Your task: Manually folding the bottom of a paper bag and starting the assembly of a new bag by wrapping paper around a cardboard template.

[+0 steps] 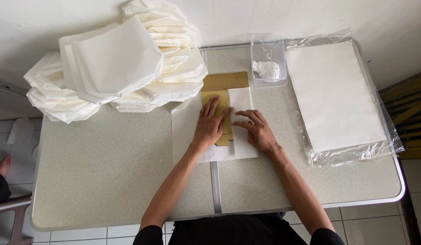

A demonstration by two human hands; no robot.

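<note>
- Head view: I see the left hand (pixel 210 124) flat, fingers spread, covering most of the brown template (pixel 224 84).
- Right hand (pixel 256 130), fingers loose, presses the white sheet (pixel 240 102) folded over it, table centre.
- Clear tub (pixel 268 61) holds a white lump, hard to identify.

Packaging observed: one clear crinkled plastic wrapper (pixel 351 152), opened, lying on the right part of the table and holding a flat rectangular stack of white paper sheets (pixel 333 93); film shows along the top, right and near edges. Just left of its far corner stands a clear square plastic tub (pixel 268 54) containing white paste. No labels, signs or screens visible.
</note>
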